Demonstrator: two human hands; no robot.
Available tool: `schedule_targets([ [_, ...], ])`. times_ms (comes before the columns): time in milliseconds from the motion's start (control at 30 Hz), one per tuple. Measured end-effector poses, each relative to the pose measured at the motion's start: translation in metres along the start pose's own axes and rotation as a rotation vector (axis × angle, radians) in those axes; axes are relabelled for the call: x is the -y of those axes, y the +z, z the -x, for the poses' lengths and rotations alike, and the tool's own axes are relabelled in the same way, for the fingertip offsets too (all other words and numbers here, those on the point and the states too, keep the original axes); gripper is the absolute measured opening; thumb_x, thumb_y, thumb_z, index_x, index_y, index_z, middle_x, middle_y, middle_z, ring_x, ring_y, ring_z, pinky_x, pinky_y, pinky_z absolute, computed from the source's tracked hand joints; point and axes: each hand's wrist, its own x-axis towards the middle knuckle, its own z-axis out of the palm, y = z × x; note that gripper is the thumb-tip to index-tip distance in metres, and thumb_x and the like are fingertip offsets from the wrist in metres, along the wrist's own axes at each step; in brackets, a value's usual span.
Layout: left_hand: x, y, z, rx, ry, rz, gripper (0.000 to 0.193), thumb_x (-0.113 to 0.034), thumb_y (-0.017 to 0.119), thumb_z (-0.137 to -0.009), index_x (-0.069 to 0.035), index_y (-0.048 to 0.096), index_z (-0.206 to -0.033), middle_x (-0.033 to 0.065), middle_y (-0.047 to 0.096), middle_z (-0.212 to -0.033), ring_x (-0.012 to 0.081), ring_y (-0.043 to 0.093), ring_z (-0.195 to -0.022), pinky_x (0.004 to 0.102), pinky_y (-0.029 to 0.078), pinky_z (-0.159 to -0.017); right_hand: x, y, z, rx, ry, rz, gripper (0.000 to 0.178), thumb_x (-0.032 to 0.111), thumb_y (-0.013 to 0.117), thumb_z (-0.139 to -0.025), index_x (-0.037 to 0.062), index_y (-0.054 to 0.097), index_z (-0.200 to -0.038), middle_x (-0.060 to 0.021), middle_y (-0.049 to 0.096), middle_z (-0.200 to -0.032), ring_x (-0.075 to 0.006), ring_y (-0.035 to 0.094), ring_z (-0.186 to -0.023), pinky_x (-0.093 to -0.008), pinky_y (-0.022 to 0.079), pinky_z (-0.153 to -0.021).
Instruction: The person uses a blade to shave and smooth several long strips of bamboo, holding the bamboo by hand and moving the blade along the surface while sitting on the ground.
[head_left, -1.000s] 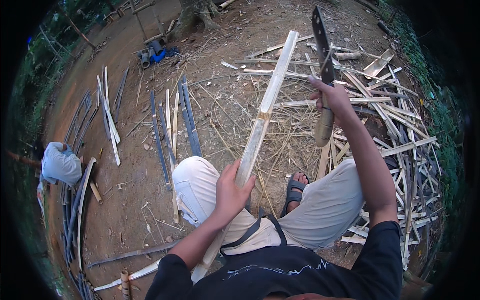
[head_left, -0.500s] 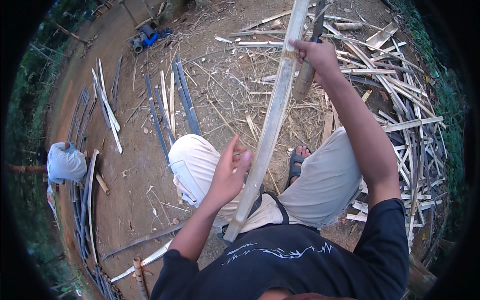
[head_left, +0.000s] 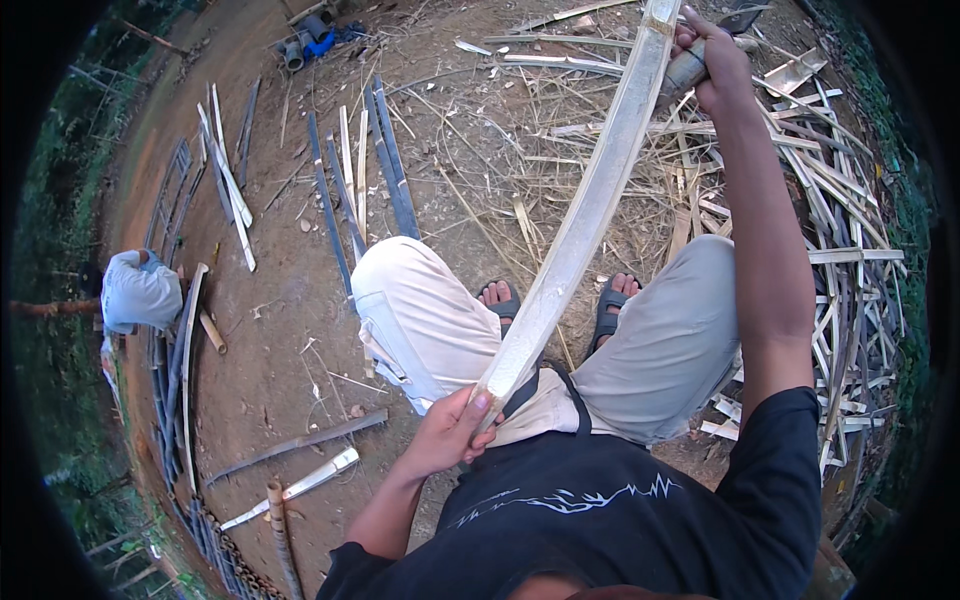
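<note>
A long split bamboo strip, pale hollow side up, slants from my lap toward the far right between my knees. My left hand is closed around its near end, thumb on top. Farther off, my right hand grips a machete by its thick wooden handle. Its dark blade points away to the right. The fingers of that hand also lie against the strip's edge near a node.
Split bamboo pieces lie heaped along the right side. Shavings cover the ground ahead. Dark bamboo strips lie beyond my left knee. At far left another person bends beside a bamboo pile. A bamboo pole stands at lower left.
My left hand, open beside the strip before, has moved down and taken hold of its near end. The strip and my right hand have shifted away and right; the machete has turned sideways.
</note>
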Motion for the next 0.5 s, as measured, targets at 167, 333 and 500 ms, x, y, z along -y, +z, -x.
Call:
schedule_targets([
  [167, -0.052, 0.033, -0.028, -0.057, 0.102, -0.059, 0.026, -0.028, 0.056, -0.101, -0.003, 0.052, -0.108, -0.0026, 0.047, -0.063, 0.0046, 0.042, -0.045, 0.0212, 0.034, -0.039, 0.015, -0.008, 0.065, -0.099, -0.147, 0.640, 0.027, 0.027, 0.071, -0.090, 0.0037, 0.064, -0.079, -0.0063, 0.068, -0.075, -0.0077, 0.052, -0.055, -0.0249, 0.043, -0.053],
  [333, -0.097, 0.041, -0.066, 0.021, 0.258, -0.085, 0.032, -0.017, 0.069, -0.093, -0.001, 0.048, -0.112, -0.0015, 0.046, -0.063, 0.0057, 0.041, -0.043, 0.0226, 0.033, -0.037, 0.014, -0.018, 0.153, 0.353, -0.409, 1.233, 0.022, 0.022, 0.073, -0.083, 0.0028, 0.062, -0.087, -0.0144, 0.061, -0.067, -0.0266, 0.060, -0.057, -0.0382, 0.043, -0.055],
  [500, -0.111, 0.038, -0.079, -0.069, 0.337, -0.091, 0.039, -0.010, 0.078, -0.083, 0.003, 0.050, -0.107, 0.0012, 0.052, -0.068, 0.0065, 0.045, -0.044, 0.0231, 0.033, -0.038, -0.007, -0.010, 0.209, 0.657, -0.333, 1.388, 0.023, 0.013, 0.067, -0.062, 0.0046, 0.056, -0.081, -0.0170, 0.061, -0.067, -0.0391, 0.063, -0.066, -0.0474, 0.048, -0.061],
])
